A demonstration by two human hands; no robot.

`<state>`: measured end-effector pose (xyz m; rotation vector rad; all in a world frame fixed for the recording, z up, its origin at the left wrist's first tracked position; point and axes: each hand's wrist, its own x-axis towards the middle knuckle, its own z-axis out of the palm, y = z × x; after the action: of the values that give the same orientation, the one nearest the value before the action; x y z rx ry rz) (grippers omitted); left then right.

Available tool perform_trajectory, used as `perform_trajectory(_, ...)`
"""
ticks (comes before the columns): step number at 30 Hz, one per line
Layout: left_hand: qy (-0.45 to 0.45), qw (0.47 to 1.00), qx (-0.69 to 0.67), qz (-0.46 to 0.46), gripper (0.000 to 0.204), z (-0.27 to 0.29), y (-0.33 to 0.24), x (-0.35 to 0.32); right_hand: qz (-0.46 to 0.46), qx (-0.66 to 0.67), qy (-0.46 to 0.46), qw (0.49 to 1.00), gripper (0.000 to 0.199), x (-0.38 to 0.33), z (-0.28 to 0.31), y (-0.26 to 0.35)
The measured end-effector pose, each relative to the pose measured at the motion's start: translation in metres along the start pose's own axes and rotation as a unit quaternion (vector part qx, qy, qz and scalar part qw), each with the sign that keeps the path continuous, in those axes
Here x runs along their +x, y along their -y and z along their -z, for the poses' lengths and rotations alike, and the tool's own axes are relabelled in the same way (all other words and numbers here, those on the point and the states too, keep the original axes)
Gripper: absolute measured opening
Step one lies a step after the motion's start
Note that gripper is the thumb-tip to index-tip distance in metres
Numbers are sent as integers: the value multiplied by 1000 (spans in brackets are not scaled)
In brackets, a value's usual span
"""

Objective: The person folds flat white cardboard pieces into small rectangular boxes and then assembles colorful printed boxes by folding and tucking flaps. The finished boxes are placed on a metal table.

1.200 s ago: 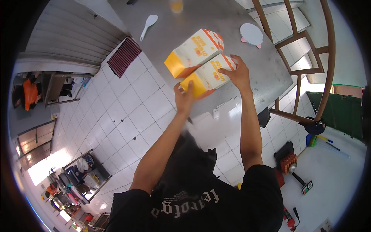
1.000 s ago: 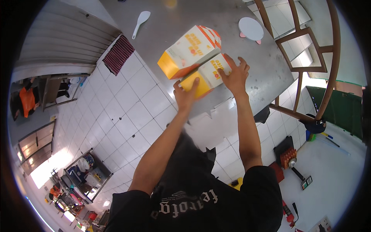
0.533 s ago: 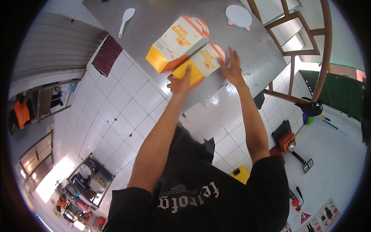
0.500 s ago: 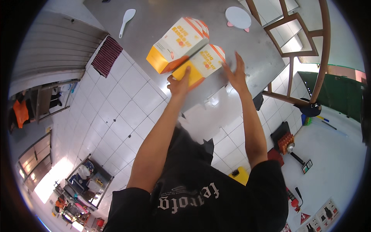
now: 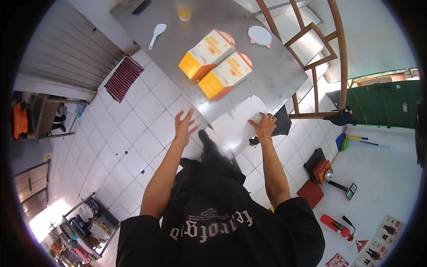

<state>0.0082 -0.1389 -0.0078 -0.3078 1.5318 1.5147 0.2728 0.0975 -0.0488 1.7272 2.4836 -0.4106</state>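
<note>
White paper sheet (image 5: 249, 116), thin, limp, easily creased, at tabletop (image 5: 275, 75) edge; right hand (image 5: 263, 126) fingers together pinching it, left hand (image 5: 183, 127) spread, empty.

I think this is a commercial kitchen or the back room of a food shop. I see a steel worktable (image 5: 271, 84), white floor tiles (image 5: 133, 129), metal shelves with supplies (image 5: 84, 222), a tray of eggs (image 5: 321, 171) beside a weighing scale (image 5: 346, 190), and a red fire extinguisher (image 5: 336, 226).
</note>
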Motion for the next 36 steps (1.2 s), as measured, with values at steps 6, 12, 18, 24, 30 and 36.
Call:
perform_trajectory(6, 27, 994, 79, 72, 104, 69, 69, -19, -58, -13, -73, 996, 105, 3, -4, 4)
perform_trajectory(12, 97, 971, 205, 76, 81, 0, 138, 0, -29, 163, -16, 986, 113, 17, -7, -40)
perform_trajectory(18, 64, 963, 195, -177, 52, 1, 124, -7, 15, 283, 3, 959, 67, -14, -9, -44)
perform_trajectory(24, 125, 967, 165, -145, 70, -2, 95, -8, 49, 416, -150, 895, 47, -22, 10, -34)
perform_trajectory(30, 71, 889, 452, -14, 96, -29, 109, 9, -12, 236, -84, 968, 52, -12, -3, -21)
perform_trajectory(36, 52, 864, 501, -25, 104, -42, 100, -15, -6, 134, -134, 982, 63, -17, -15, -8)
